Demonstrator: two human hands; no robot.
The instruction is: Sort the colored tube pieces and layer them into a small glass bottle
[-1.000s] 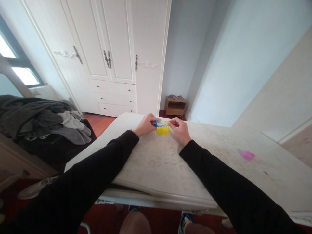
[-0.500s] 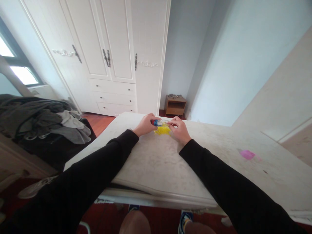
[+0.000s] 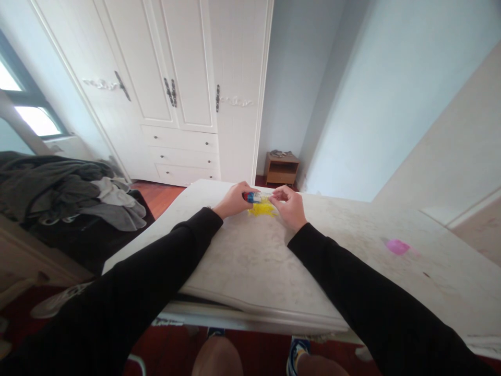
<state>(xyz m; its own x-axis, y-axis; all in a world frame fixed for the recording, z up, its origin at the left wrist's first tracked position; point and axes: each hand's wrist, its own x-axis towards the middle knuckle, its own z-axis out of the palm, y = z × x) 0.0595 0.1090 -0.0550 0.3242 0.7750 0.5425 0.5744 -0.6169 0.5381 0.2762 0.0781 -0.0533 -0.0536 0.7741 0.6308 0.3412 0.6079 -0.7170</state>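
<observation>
My left hand (image 3: 235, 199) is wrapped round a small clear plastic bottle (image 3: 256, 197) with red and blue on its left part. The bottle lies on its side, its clear narrow end pointing right. At that end, my right hand (image 3: 288, 203) pinches with thumb and forefinger; whether it grips a cap or the bottle's neck is too small to tell. Just below the bottle, a bright yellow item (image 3: 262, 210) rests on the white table (image 3: 254, 261), partly covered by both hands.
A pink item (image 3: 398, 247) lies on the table's right side, with a small dark sliver (image 3: 426, 275) nearer me. Grey and white clothes (image 3: 113, 196) are heaped on the left. Beyond the table stand a white wardrobe (image 3: 188, 62) and a small wooden nightstand (image 3: 282, 168).
The fingers of my right hand have shifted and lifted slightly at the bottle's end. My left hand and the bottle stay in nearly the same place.
</observation>
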